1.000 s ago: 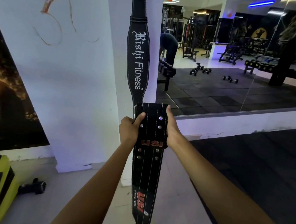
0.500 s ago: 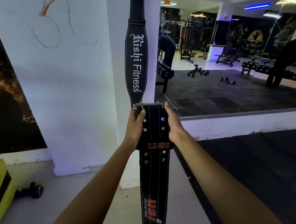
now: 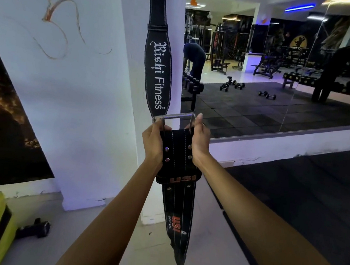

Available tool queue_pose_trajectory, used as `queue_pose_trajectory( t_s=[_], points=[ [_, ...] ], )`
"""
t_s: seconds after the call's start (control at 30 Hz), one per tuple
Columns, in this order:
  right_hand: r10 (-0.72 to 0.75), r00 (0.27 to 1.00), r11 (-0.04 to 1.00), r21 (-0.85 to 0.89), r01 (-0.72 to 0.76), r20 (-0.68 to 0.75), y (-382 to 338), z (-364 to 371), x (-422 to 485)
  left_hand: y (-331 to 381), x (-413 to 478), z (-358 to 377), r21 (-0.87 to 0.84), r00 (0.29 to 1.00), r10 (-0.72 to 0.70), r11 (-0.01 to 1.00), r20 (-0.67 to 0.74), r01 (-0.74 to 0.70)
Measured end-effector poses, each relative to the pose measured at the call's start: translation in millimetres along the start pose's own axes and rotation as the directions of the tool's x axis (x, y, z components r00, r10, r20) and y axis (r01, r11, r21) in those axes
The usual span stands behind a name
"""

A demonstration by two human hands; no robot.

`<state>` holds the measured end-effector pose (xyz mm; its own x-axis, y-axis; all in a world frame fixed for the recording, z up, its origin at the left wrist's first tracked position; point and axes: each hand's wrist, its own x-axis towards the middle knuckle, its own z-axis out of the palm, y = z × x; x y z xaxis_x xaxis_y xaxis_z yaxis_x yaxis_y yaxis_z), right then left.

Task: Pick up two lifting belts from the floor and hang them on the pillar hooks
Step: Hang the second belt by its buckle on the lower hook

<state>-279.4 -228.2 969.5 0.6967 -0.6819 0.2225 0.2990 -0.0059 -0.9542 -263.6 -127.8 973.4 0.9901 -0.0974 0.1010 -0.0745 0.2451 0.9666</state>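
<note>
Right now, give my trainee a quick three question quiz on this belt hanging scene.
1. True or false: the Rishi Fitness belt already hangs against the pillar.
2. Which hands grip the USI belt? A left hand only, B right hand only, C both.
3. Fill in: the belt's metal ____ shows above the hands.

Key: 1 true; 2 C; 3 buckle.

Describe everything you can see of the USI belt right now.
The USI belt is black, leather-looking, with pale stitching, metal rivets and orange USI lettering. Its metal buckle is at the top, tilted up. The left hand and right hand grip the top, one on each edge. The tail hangs free, just below the Rishi Fitness belt on the pillar.
</note>
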Motion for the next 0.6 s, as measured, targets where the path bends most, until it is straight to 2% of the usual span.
queue_pose_trajectory(
  t_s=[0.1,0.2,0.27,0.3,0.33,0.43,0.53,0.6],
  points=[
    [-0.028,0.998,1.0,-0.007,0.028,-0.061,4,2,3,3,2,-4,0.028,0.994,-0.074,0.997,0.083,0.072],
    [-0.003,0.995,0.999,-0.04,-0.001,-0.099,1,1,8,7,4,-13,0.08,0.942,-0.161,0.986,0.294,0.144],
    [0.028,0.994,0.999,-0.018,-0.03,-0.106,-3,-1,11,3,2,-18,0.176,0.894,-0.184,0.977,0.409,0.121],
    [0.048,0.993,0.999,-0.009,-0.049,-0.111,-6,-1,12,-1,0,-18,0.19,0.892,-0.154,0.979,0.424,0.079],
    [0.076,0.991,0.997,0.003,-0.076,-0.111,-8,-1,13,-5,-2,-17,0.175,0.913,-0.089,0.984,0.397,0.02],
    [0.171,0.985,0.985,0.007,-0.171,-0.031,-11,0,12,-14,2,-10,0.152,0.972,0.124,0.976,0.202,-0.156],
    [0.309,0.946,0.951,-0.041,-0.307,0.1,-13,-6,15,-16,6,-2,0.215,0.97,0.199,0.95,0.138,-0.226],
    [0.373,0.895,0.928,-0.105,-0.358,0.244,-15,-13,17,-17,8,0,0.251,0.969,0.216,0.937,0.121,-0.241]
  ],
)
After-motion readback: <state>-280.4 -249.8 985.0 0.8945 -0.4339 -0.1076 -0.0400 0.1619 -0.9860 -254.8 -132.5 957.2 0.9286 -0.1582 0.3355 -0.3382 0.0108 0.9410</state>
